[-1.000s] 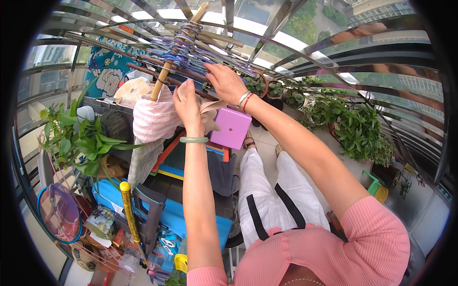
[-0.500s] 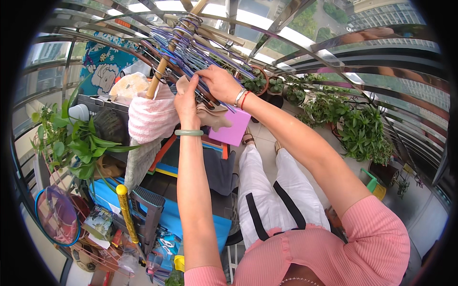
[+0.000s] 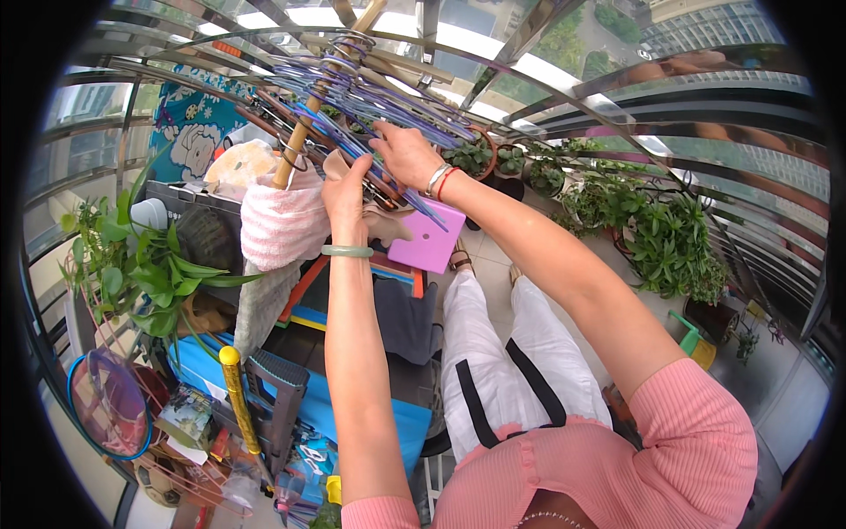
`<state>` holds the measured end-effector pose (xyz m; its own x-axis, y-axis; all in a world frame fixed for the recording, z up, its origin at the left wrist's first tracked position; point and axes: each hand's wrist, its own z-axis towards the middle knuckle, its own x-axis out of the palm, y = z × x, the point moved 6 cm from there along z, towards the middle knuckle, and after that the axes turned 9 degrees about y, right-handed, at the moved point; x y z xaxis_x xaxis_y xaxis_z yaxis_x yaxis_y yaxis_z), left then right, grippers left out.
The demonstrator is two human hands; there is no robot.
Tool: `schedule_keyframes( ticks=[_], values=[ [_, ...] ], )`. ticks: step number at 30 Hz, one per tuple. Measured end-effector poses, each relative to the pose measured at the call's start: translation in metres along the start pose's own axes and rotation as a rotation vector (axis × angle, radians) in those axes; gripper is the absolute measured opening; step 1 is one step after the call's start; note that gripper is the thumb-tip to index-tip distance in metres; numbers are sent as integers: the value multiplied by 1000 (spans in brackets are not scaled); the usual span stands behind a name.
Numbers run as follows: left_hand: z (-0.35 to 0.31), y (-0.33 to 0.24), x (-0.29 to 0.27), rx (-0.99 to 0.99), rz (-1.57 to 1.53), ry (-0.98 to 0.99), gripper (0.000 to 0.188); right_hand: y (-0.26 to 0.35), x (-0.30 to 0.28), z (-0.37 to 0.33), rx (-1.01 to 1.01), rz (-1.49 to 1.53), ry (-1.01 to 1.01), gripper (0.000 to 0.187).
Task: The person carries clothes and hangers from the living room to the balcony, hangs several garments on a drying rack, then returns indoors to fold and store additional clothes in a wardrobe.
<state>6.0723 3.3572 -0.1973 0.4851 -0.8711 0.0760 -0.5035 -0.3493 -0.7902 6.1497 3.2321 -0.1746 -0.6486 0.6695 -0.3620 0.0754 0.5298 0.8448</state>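
Observation:
A bunch of thin blue and purple clothes hangers [image 3: 352,97] hangs on a wooden pole [image 3: 308,113] in front of me. My left hand [image 3: 345,192] is closed on a piece of beige cloth [image 3: 336,166], beside the lower ends of the hangers. Part of that cloth hangs below my fingers. To its right, my right hand [image 3: 411,160] has bent fingers at the hangers and appears to grip one; its thumb is hidden. A pink-and-white striped towel [image 3: 280,222] is bundled around the pole's lower part, left of my left hand.
A pink square panel [image 3: 432,240] with a small hole lies below my hands. Leafy potted plants [image 3: 656,229] line the right, and another trails at the left [image 3: 145,264]. Grey and blue boxes stand below left, near a gold-coloured rod [image 3: 236,392]. Metal railings curve around the far side.
My hands have moved slightly apart, the right one a little right and down. The hangers near them have shifted and spread, with a blue one now slanting down between the hands.

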Motion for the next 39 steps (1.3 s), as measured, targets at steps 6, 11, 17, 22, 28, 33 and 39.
schedule_keyframes(
  ticks=[6, 11, 17, 22, 28, 33, 39],
  values=[
    [4, 3, -2, 12, 31, -35, 32, -18, 4, 13, 12, -446, -12, 24],
    [6, 7, -3, 8, 0, -55, 34, -13, 1, -13, -210, -596, -127, 16],
    [6, 4, 2, -18, 0, -34, 39, -12, -18, -53, -363, -428, -234, 20],
    [14, 5, 9, 73, -60, -16, 39, 14, -29, -72, -371, -464, -178, 29],
    [16, -4, 25, 34, -15, 34, 44, 37, -59, -111, -354, -479, -266, 25],
    [23, -9, 28, 46, 147, 38, 60, 41, -84, -160, -313, -441, -294, 24],
    [15, -3, 9, 124, 330, -68, 87, 43, -90, -189, -377, -385, -353, 25]
  ],
)
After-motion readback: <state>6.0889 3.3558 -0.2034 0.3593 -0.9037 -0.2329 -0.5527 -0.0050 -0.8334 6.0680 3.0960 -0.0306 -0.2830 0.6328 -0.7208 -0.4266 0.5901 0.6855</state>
